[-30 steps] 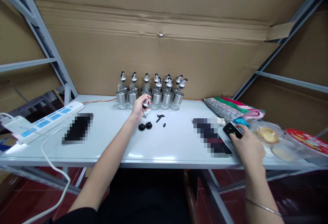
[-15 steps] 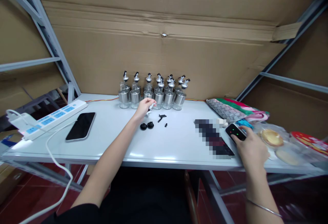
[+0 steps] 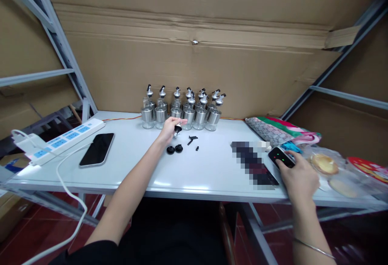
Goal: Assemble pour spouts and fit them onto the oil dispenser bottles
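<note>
My left hand [image 3: 169,129] was stretched out far across the white table [image 3: 145,172], just in front of a group of small glass bottles [image 3: 183,113] with shiny metal bands and little spouts on top. The bottles stood close together at the back of the table, against the big brown cardboard wall [image 3: 194,66]. My left fingers [image 3: 178,122] were pressed together on a small spout cap [image 3: 176,129], pinching it just above the table. Near that hand, two round black caps [image 3: 174,149] lay side by side on the table, and a few tiny black bits [image 3: 192,139] lay just to the right of them. My right hand [image 3: 298,176] was well apart from the left one, near the right edge of the table. Its fingers were curled and lay on a small black device [image 3: 280,156] with little green and red lights. I could not tell if they were gripping it or only resting on it. A thin bracelet [image 3: 313,246] sat on that wrist. On the left side of the table lay a dark phone [image 3: 97,149] and a white power strip [image 3: 60,140] with blue sockets. On the far right were a folded cloth [image 3: 273,129] and some food in clear bags [image 3: 325,164].
</note>
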The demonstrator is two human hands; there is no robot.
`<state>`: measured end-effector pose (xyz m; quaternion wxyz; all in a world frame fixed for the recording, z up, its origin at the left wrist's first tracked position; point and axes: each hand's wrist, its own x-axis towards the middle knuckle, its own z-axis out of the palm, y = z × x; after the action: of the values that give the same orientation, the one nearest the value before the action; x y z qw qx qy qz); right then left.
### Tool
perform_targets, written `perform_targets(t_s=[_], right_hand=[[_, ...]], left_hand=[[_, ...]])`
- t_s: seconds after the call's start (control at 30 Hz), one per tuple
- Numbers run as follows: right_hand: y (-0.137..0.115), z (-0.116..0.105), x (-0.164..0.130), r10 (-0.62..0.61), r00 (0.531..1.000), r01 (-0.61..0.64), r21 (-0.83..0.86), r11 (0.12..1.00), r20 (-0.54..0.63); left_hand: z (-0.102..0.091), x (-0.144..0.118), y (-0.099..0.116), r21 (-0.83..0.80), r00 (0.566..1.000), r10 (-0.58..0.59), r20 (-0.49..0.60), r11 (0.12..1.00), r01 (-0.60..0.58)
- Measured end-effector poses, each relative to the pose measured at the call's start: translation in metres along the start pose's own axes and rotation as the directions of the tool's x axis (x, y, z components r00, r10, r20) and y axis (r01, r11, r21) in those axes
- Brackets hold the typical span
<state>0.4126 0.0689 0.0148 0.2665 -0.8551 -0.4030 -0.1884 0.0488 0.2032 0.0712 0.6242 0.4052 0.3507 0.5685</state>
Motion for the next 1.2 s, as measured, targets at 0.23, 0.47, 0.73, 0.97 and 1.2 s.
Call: perform_targets(t_s=[0.23,0.47,0.73,0.97,1.2], right_hand=[[0.000,0.002,0.002,0.020,1.000,-0.019,-0.017,1.000,0.017],[0.004,0.006,0.004,-0.004,1.000,0.004,0.010,1.000,-0.028],[0.003,0.006,0.004,0.007,1.000,-0.007,-0.005,1.000,-0.018],[0.005,0.007,0.004,0.005,1.000,-0.005,-0.007,1.000,-0.019],[0.005,0.007,0.003,0.003,1.000,-0.003,-0.006,1.000,-0.030]], left_hand=[[0.004,-0.003,0.000,-0.031,0.998,0.061,-0.003,0.998,-0.061],[0.001,-0.002,0.003,-0.048,0.995,-0.005,-0.103,0.999,0.000],[0.002,-0.002,0.009,-0.199,0.993,-0.091,-0.071,0.977,0.075],[0.001,-0.002,0.008,-0.217,0.996,-0.061,-0.064,0.975,0.046],[0.000,-0.001,0.007,-0.179,0.995,-0.100,-0.014,0.979,0.096]])
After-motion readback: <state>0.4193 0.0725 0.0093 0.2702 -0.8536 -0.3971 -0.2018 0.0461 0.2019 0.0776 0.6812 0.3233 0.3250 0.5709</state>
